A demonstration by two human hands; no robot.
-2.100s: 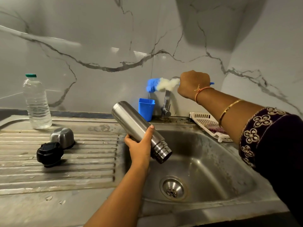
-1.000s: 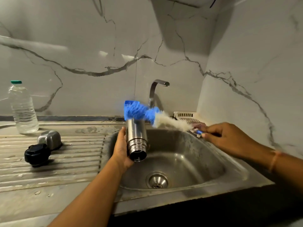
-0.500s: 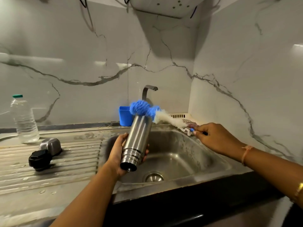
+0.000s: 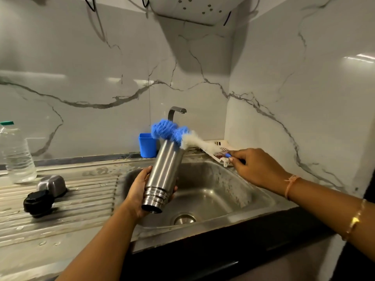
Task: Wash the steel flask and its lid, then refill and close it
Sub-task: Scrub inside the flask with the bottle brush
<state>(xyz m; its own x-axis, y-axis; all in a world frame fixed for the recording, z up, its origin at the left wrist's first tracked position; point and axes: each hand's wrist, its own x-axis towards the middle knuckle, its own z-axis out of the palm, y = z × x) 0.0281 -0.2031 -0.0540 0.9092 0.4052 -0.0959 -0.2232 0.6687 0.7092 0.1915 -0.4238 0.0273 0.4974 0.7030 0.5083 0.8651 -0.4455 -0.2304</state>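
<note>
My left hand (image 4: 138, 191) grips the steel flask (image 4: 164, 175) near its threaded neck, over the sink's left side. The flask is tilted, its open mouth pointing down toward me and its base up. My right hand (image 4: 257, 169) holds the handle of a bottle brush (image 4: 172, 133) with blue and white bristles. The blue bristles lie against the flask's raised base. On the draining board to the left sit the black inner lid (image 4: 38, 201) and the steel cap (image 4: 52, 185).
A steel sink (image 4: 253, 199) with a drain (image 4: 183, 219) lies below the flask, a tap (image 4: 176, 111) behind it. A blue cup (image 4: 147, 148) and a white basket (image 4: 220, 146) stand at the back. A plastic water bottle (image 4: 17, 155) stands far left.
I brought the brush down from beside the tap to the flask's base. The flask's base tipped up to the right, and the view pulled back and up.
</note>
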